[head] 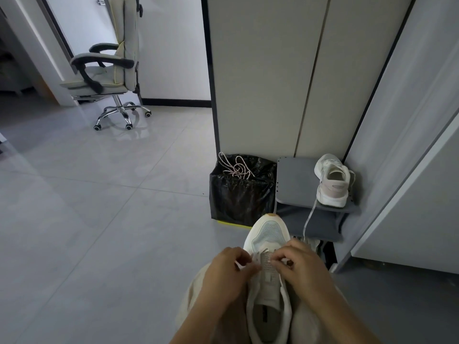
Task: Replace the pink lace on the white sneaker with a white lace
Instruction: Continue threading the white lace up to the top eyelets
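Pinching from both sides, the left hand (227,273) and the right hand (301,268) are hovering over the front eyelets of the white sneaker (269,289), knuckles up and wrists angling inward. The left grip is closing thumb and forefinger on a flat strip of the white lace (254,258) just beside the mesh tongue. The right grip is clenching on what is looking like the lace's other end at the opposite eyelet row, a scrap of white showing between thumb and forefinger. The sneaker is lying on the person's lap over beige trousers (193,306), toe pointing away, its rounded mesh toe box and padded collar facing up.

The pink lace (236,168) is lying in a loose tangle on top of a crinkled, glossy black bin bag (238,198) ahead. Just right of the bag, a second sneaker (332,181) is sitting heel-forward on a matte grey step shelf (295,180), a pale cord (310,220) dangling over the shelf's front edge. A tall flat-fronted cabinet (260,83) is standing behind both.

Smooth grey floor (99,219) tiles are stretching wide on the left, toward a wheeled office chair (111,63) well apart.
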Tool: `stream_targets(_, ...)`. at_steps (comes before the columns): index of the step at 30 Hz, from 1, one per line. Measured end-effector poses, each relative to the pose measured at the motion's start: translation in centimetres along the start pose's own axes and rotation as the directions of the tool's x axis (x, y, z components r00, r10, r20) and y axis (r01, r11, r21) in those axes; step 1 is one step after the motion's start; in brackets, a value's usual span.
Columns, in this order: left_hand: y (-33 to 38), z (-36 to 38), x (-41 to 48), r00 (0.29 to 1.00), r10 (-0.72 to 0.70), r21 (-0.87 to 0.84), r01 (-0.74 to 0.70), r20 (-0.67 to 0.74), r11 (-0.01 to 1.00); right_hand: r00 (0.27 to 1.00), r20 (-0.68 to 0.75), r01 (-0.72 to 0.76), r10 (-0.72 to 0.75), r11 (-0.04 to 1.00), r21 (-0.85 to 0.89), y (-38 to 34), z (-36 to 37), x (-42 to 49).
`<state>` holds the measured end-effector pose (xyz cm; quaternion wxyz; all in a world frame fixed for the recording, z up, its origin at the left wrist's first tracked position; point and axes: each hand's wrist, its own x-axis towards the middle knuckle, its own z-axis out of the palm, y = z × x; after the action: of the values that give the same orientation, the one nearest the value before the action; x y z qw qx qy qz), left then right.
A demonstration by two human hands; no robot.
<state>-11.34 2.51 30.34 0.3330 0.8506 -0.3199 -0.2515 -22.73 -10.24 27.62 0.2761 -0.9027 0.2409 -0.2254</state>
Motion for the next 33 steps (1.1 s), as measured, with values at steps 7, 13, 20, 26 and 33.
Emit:
stream_targets(7, 0.8, 1.1, -0.7, 0.997, -0.002, 0.077, 0.008, -0.074, 0.997, 0.993, -0.080, 0.066, -0.087, 0.970, -0.235, -0.2, 2.4, 0.4)
stream_targets(13, -0.3, 0.9, -1.2, 0.995, -0.059, -0.150, 0.047, -0.075, 0.988, 0.961, -0.233, 0.066, -0.151, 0.939, -0.339, -0.8, 3.2, 0.8)
stream_targets(20, -1.3, 1.1, -0.9, 0.995, -0.082, -0.225, 0.066, -0.063, 0.972, 0.929, -0.269, 0.144, -0.255, 0.917, -0.373, -1.1, 3.4, 0.8)
stream_targets(26, -1.6, 1.2, -0.5, 0.998, -0.049, -0.267, 0.036, -0.042, 0.963, 0.925, -0.239, 0.169, -0.296, 0.883, -0.439, -1.6, 3.9, 0.9)
stream_targets(33, -1.3, 1.0, 0.4, 0.998, -0.063, -0.272, 0.061, 0.003, 0.960, 0.953, -0.173, 0.166, -0.249, 0.906, -0.390, -0.8, 3.6, 0.5)
